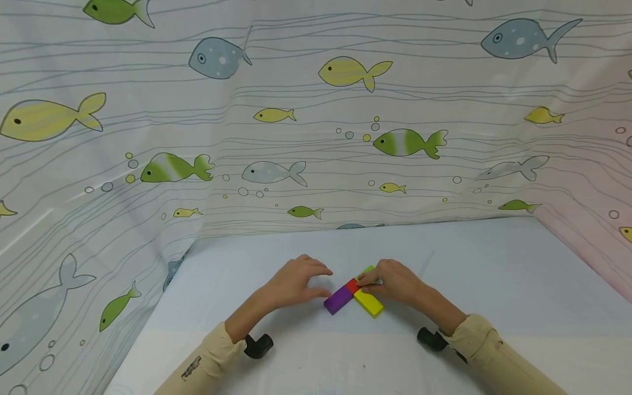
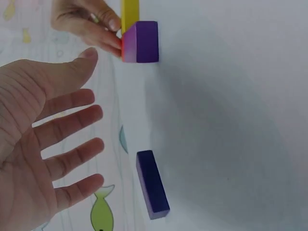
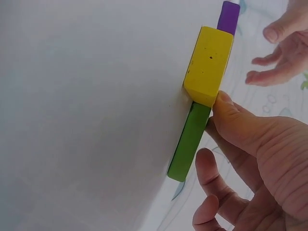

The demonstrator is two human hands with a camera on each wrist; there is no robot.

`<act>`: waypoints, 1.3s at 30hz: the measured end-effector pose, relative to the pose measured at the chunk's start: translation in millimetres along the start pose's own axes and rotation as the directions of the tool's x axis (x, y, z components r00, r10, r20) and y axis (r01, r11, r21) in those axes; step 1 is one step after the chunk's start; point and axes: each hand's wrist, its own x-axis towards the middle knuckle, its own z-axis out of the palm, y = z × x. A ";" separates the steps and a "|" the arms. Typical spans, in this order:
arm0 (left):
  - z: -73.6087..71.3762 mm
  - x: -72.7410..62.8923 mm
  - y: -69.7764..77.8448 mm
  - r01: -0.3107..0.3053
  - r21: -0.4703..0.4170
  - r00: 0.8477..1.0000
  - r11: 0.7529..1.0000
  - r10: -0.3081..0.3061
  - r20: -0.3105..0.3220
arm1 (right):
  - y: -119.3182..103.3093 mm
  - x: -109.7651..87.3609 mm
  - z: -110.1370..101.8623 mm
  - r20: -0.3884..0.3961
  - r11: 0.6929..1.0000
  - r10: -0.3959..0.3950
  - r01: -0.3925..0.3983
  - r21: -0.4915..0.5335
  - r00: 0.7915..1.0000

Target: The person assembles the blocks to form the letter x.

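Observation:
A purple block (image 1: 338, 300), a small red block (image 1: 352, 286), a yellow block (image 1: 368, 304) and a green block (image 3: 189, 143) lie close together on the table in a crossing arrangement. My right hand (image 1: 395, 281) pinches at the red block with thumb and index finger, its thumb right by the corner where yellow meets green. The other right fingers curl loosely. My left hand (image 1: 294, 281) hovers at the purple block's left side, fingers spread apart and holding nothing. The left wrist view also shows a dark blue block (image 2: 153, 185) lying apart, below the purple one.
The white table (image 1: 276, 356) runs back to a curtain (image 1: 316, 148) printed with fish, which also hangs at both sides. A black wrist camera (image 1: 259, 346) sits by the left cuff, another black camera (image 1: 432, 339) by the right one.

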 end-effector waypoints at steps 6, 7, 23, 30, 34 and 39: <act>-1.2 -2.4 -8.4 0.013 0.000 0.997 1.000 -0.013 -0.079 | 1.4 -0.2 0.8 0.001 1.000 0.020 -0.020 0.003 1.000; -1.3 -2.6 -9.8 0.018 0.001 0.995 1.000 -0.018 -0.093 | 1.8 -0.1 1.0 0.001 1.000 0.023 -0.023 0.004 1.000; 3.1 -1.2 -34.7 0.112 0.002 0.981 0.994 -0.110 -0.157 | 3.3 -0.6 1.6 0.005 0.999 0.046 -0.046 0.011 0.999; 5.8 1.0 -38.6 0.166 -0.013 0.976 0.986 -0.166 -0.142 | 3.3 -1.4 1.2 0.005 0.999 0.047 -0.047 0.016 0.999; 7.6 1.9 -40.1 0.197 -0.001 0.971 0.980 -0.196 -0.135 | 2.5 -1.3 0.7 0.006 0.999 0.047 -0.047 0.016 0.999; 10.2 2.0 -42.2 0.212 -0.018 0.967 0.977 -0.213 -0.138 | 1.6 -1.2 0.8 0.009 0.999 0.045 -0.046 0.013 0.999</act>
